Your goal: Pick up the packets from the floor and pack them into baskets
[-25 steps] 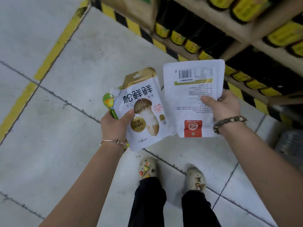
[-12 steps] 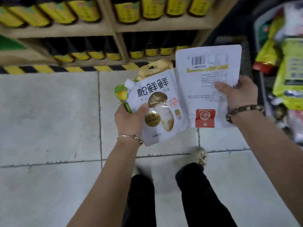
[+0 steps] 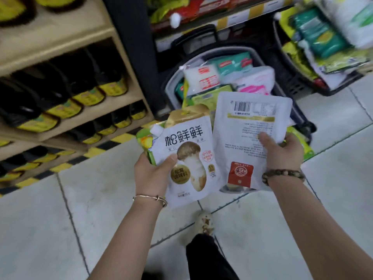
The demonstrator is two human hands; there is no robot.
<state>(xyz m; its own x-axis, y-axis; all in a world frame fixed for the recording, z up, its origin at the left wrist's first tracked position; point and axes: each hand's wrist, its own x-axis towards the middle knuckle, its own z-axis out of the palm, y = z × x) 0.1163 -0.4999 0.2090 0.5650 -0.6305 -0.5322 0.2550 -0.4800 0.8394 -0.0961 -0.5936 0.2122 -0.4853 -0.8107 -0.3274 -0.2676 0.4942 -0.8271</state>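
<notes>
Left grip [image 3: 153, 174]: closed round a mushroom packet [image 3: 191, 164], with the thumb laid across its front and the fingers behind it. The packet is held upright, printed face toward the camera.
Behind that packet: a green packet [image 3: 144, 141] shows at its left edge and a gold-topped packet [image 3: 187, 115] at its top, both in the same grip (how the fingers hold these two is hidden).
Right grip [image 3: 282, 152]: closed on a white packet [image 3: 242, 134], thumb pressed on its printed back. The barcode is at the top and a red seal at the lower end.
Between the grips: the mushroom packet and the white packet sit side by side, their inner edges touching or slightly overlapping.
Past the right grip: a green wrapper [image 3: 302, 146] shows beyond the fingers; I cannot tell whether it is held or lies on the floor.
Beyond both grips: a grey basket [image 3: 171, 81], filled with white, green and pink packets.
Farther out, right of the right grip: a dark basket [image 3: 290, 81], also loaded with packets.
Left of the left grip: a shelf [image 3: 113, 102] with rows of dark bottles [image 3: 88, 87] bearing yellow labels.
Below the grips: the pale tiled floor [image 3: 101, 199], with one shoe [image 3: 204, 221] between the forearms.
Wrists: a thin bangle [image 3: 150, 198] on the left, a beaded bracelet [image 3: 282, 174] on the right.
</notes>
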